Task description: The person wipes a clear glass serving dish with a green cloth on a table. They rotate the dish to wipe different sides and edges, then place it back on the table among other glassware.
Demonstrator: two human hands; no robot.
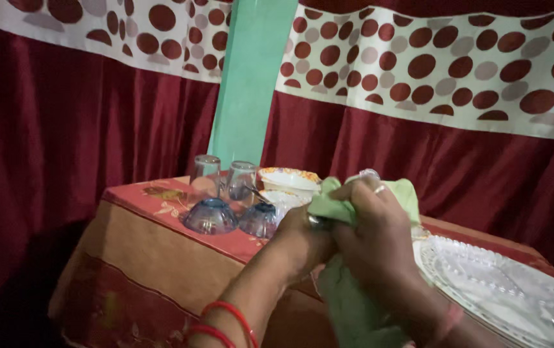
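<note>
My two hands meet over the table's middle, wrapped in a light green cloth. My left hand, with red bangles at the wrist, grips a small shiny object that is mostly hidden by the cloth. My right hand, a ring on one finger, presses the cloth around a clear glass item whose top peeks out above the fingers. What exactly is being held stays hidden.
Two upturned bluish glass bowls and two clear tumblers stand at the table's far left, by stacked patterned bowls. A clear patterned glass tray lies on the right. The table has a red-brown cloth; red curtains hang behind.
</note>
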